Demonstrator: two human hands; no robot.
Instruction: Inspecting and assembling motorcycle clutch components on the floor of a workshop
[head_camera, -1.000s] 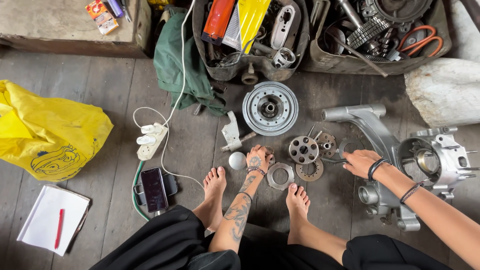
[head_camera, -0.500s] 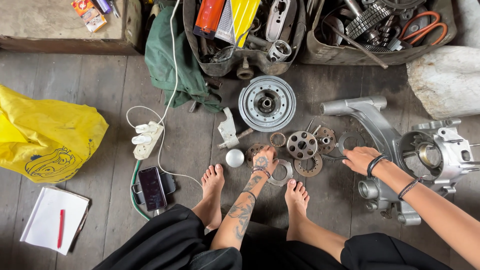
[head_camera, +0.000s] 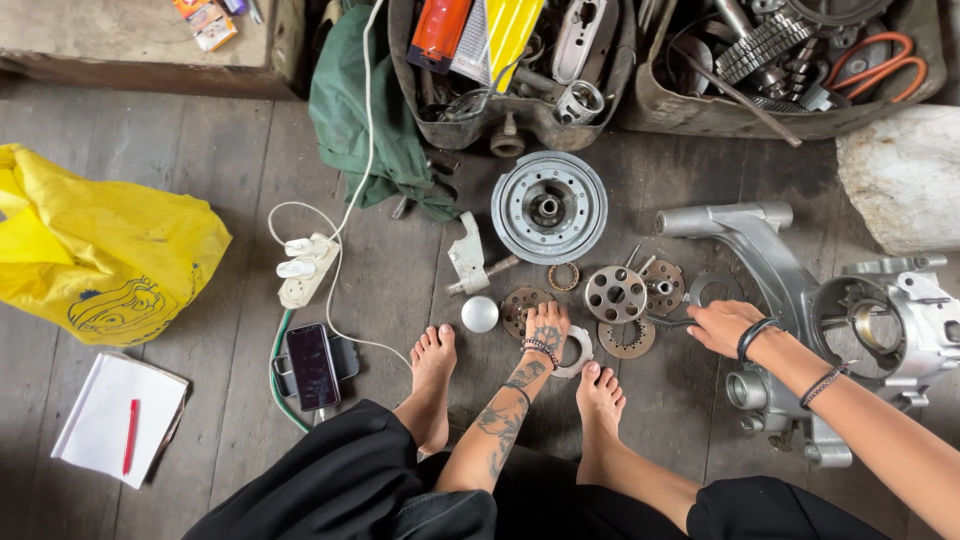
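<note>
Soft even daylight, sharp, faint shadows

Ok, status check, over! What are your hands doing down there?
Left hand on flat metal ring. Right hand touching thin tool beside engine casing. Discs spread between them.

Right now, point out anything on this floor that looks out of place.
A black smartphone and a white power strip with trailing cable lie on the wooden floor beside greasy metal engine parts, close to a bare foot.
</note>
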